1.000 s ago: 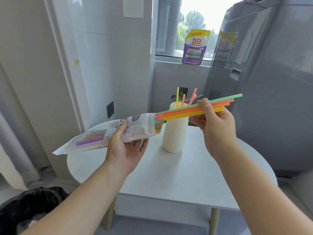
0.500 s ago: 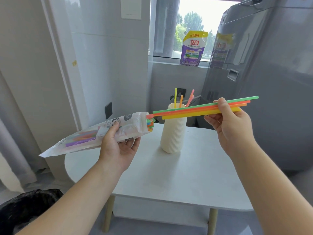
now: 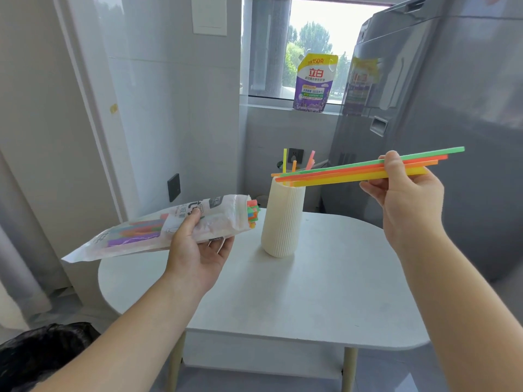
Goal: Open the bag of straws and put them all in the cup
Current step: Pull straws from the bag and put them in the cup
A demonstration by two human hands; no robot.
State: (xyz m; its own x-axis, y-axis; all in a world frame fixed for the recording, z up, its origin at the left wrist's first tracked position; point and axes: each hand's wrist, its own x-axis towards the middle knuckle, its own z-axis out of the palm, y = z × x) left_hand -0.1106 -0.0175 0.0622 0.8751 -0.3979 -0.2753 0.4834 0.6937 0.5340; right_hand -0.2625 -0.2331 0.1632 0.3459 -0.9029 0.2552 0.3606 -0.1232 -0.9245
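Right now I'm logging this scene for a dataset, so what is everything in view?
Bag of straws: one, clear with print, in left hand, open end toward cup.
Pulled straws: a few, green, orange, yellow, in right hand, clear of bag.
Cup: one, cream, ribbed, on table.
Straws in cup: at least three, yellow, orange, pink.
Table: one, white.
Detergent pouch: one, purple and yellow, windowsill.
Bin bag: one, black, floor.
Left hand: grips bag.
Right hand: pinches straws.
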